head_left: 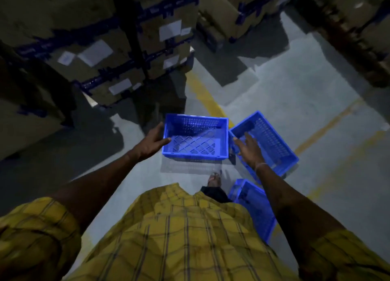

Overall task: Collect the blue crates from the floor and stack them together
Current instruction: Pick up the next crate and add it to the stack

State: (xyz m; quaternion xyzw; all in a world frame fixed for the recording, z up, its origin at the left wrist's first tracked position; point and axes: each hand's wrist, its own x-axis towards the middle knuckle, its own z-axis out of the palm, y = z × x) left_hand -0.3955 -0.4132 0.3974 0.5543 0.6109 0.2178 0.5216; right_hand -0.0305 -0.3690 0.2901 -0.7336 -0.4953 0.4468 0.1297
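Your left hand (152,142) grips left rim of blue perforated plastic crate (196,140), thumb hooked inside, crate lifted off grey concrete floor (295,95). Right hand (250,148) hovers, fingers spread, holding nothing. Two more blue crates (272,139) (256,206) unstacked on floor. Stacking barely started.

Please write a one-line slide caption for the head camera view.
Left hand grips a blue crate; open right hand reaches over a second crate.

No legible text on box labels (96,52)
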